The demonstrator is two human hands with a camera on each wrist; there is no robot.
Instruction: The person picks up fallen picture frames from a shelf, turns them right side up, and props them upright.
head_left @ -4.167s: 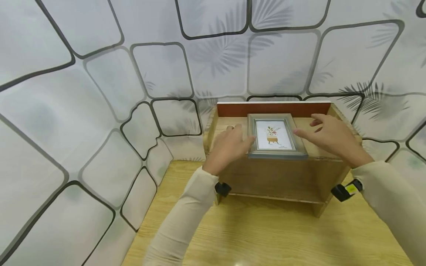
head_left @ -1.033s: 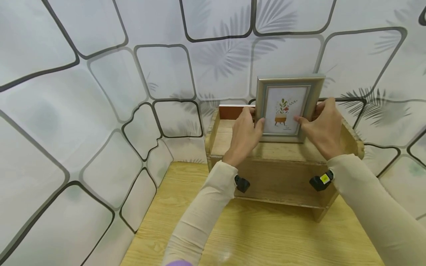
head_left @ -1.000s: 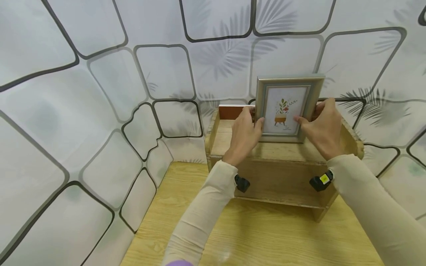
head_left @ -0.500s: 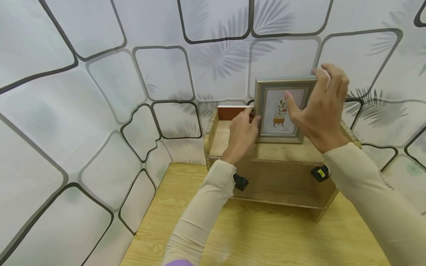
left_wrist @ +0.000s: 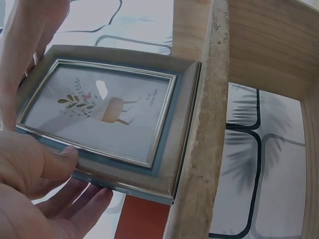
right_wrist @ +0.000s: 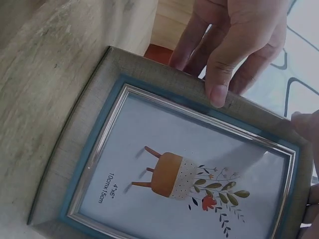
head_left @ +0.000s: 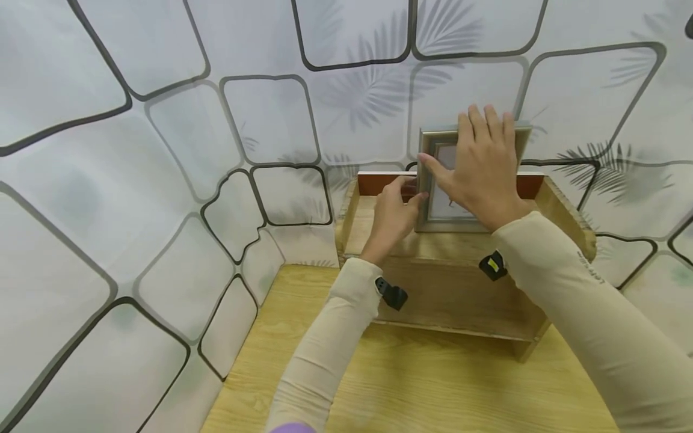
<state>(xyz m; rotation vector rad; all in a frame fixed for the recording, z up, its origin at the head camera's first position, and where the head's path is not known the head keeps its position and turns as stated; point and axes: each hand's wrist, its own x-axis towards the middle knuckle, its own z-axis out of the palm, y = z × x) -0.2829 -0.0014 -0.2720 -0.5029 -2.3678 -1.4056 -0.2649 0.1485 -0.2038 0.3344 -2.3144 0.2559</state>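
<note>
A grey-gold picture frame (head_left: 425,211) stands upright, leaning slightly back, on the top of a small wooden shelf (head_left: 433,248). Its print, a potted plant on legs (right_wrist: 169,177), faces me. My left hand (head_left: 391,219) grips the frame's left side, thumb on the front border and fingers behind, as the right wrist view shows. In front of the frame's upper part is my right hand (head_left: 487,168), with straight fingers reaching the top edge and the thumb spread toward the left side. It covers much of the print in the head view.
The shelf has a lower compartment (head_left: 449,300) and a reddish-brown strip (head_left: 373,184) along its back. It stands on a yellow wood-grain table (head_left: 422,379), close to the patterned wall (head_left: 368,114). Raised wooden sides (head_left: 571,210) bound the shelf top.
Earlier the frame lay flat; both hands raised it upright. The right hand then let go of the right side and moved up and left to the top edge. The left hand stayed.
</note>
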